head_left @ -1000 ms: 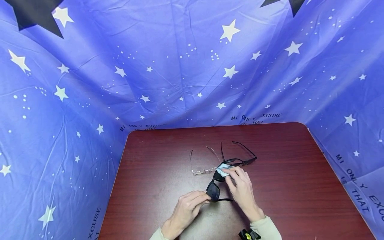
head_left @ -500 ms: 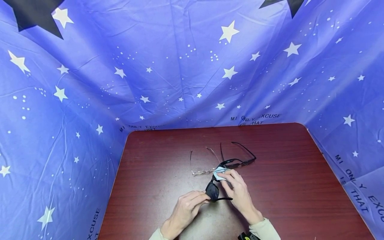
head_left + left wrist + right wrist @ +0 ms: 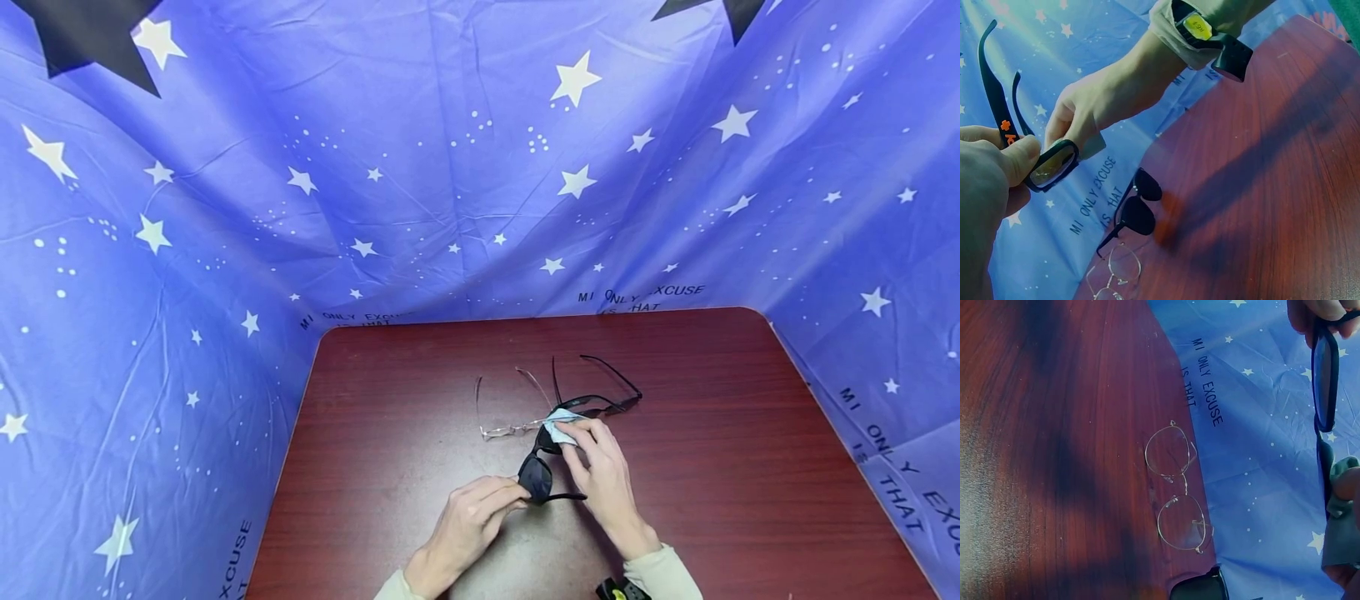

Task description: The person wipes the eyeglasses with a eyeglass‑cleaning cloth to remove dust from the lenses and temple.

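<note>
My left hand point(image 3: 474, 518) pinches one end of a pair of black sunglasses point(image 3: 535, 478) by the frame near the hinge, holding them above the table. In the left wrist view the temple arms of these sunglasses point(image 3: 996, 100) point up, one bearing an orange mark. A light blue cloth point(image 3: 561, 425) is pinched in the fingers of my right hand point(image 3: 606, 479) and lies against the far lens. That lens is partly hidden by the cloth. From the right wrist view, the cloth point(image 3: 1342, 531) wraps over the lower lens while the other lens stays uncovered.
Thin wire-rimmed eyeglasses point(image 3: 510, 431) lie unfolded on the dark red table point(image 3: 375, 467). Beside them rests a second pair of black sunglasses point(image 3: 622, 405), arms pointing away. Star-printed blue fabric point(image 3: 450, 208) hangs behind the table and along both sides.
My right hand and the cloth slid down toward the bridge of the sunglasses, then back up to the far lens. My left hand keeps its grip almost in place.
</note>
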The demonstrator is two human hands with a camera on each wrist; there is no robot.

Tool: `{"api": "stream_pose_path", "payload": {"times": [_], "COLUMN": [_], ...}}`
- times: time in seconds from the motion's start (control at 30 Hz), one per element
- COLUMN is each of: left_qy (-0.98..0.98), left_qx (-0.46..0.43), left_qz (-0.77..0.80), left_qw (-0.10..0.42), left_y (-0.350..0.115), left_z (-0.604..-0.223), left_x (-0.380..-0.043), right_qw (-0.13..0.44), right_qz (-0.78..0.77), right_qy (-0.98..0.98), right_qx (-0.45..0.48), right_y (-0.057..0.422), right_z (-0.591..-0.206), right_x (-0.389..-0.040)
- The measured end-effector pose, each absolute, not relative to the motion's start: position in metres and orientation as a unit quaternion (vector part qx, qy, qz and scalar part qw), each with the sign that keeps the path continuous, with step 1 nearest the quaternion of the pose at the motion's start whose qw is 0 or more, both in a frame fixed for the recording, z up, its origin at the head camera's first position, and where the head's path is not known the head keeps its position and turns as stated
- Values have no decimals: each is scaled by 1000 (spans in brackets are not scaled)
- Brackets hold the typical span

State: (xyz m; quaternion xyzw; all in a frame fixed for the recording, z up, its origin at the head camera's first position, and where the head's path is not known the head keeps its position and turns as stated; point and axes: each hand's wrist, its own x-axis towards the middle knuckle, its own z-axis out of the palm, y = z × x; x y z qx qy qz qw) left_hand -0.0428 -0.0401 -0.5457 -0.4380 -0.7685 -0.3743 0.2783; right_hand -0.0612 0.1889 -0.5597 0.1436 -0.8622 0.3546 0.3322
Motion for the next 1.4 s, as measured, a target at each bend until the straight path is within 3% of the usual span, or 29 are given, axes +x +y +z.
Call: {"api": "stream_pose_path", "payload": {"times": [0.43, 0.77, 1.03, 1.17, 1.4], "left_qy": [-782, -784, -782, -788, -794], "left_qx": [-414, -379, -381, -390, -418], "left_qz": [-386, -425, -429, -413, -377], "left_qw": [260, 249, 245, 239, 229], "left_y": [-38, -34, -31, -31, -29], "left_z": [-549, -546, -543, -541, -537], "left_x": [-41, -41, -41, -40, -39], "right_qw": [303, 424, 558, 571, 532], "right_qz": [469, 519, 491, 459, 431], "right_qy": [-820, -737, -654, -659, -710], "right_qx": [125, 83, 141, 168, 165], "right_y": [190, 182, 164, 163, 167], "right_z": [-555, -524, -495, -496, -506], "right_x": [-55, -52, -49, -53, -57]}}
